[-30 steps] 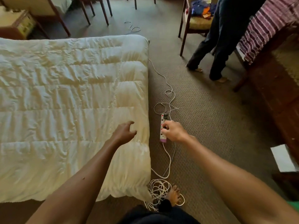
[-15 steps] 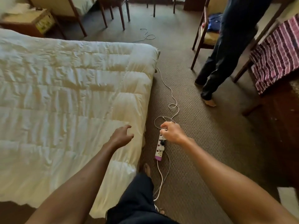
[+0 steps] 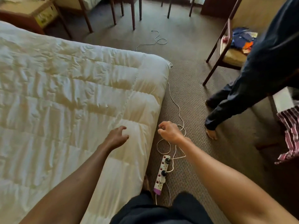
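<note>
A white quilted duvet (image 3: 72, 102) lies spread flat on the carpet and fills the left half of the view. My left hand (image 3: 117, 136) hovers over its right edge, fingers loosely bent and holding nothing. My right hand (image 3: 169, 131) hangs just past that edge, above a loop of thin white cable (image 3: 175, 104). Its fingers are loosely curled and I see nothing in them. A white power strip (image 3: 161, 173) with two dark plugs lies on the carpet below my right wrist, close to the duvet's edge.
Another person's dark trouser legs (image 3: 242, 94) and bare foot stand at the right. A wooden chair (image 3: 226, 50) piled with clothes is behind them. Striped cloth (image 3: 291, 130) hangs at the far right. Table and chair legs (image 3: 132, 12) and a second cable (image 3: 155, 39) are ahead.
I have stepped forward along the duvet's edge, so the power strip has slid from under my right hand to below my wrist. Both hands stay held out in front.
</note>
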Demonstrator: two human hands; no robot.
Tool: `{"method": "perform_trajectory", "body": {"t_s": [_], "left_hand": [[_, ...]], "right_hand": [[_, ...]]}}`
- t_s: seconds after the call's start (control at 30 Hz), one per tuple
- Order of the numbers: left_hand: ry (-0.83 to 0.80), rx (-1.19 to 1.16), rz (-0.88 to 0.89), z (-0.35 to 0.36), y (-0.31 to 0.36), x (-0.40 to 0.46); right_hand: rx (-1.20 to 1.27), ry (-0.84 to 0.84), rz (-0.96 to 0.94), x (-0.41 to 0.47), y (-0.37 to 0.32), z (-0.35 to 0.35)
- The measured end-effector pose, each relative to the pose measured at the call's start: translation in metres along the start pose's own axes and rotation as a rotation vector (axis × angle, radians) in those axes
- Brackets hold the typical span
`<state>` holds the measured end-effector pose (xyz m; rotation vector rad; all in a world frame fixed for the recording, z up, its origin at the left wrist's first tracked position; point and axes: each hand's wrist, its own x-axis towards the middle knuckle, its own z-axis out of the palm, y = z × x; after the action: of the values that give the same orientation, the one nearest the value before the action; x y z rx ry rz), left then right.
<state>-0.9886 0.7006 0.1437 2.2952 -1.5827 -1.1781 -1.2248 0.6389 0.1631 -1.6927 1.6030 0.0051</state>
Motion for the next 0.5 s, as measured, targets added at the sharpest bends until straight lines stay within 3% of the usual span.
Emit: {"method": "perform_trajectory", "body": {"t_s": [0.33, 0.5], "left_hand": [[0.008, 0.001, 0.022, -0.062, 0.082, 0.15], [-0.002, -0.049, -0.021, -0.067, 0.14, 0.265]], "right_hand": [[0.038, 0.045, -0.002, 0.154, -0.021, -0.1], [0.012, 0.031, 0.003, 0.273, -0.004, -0.168]]}}
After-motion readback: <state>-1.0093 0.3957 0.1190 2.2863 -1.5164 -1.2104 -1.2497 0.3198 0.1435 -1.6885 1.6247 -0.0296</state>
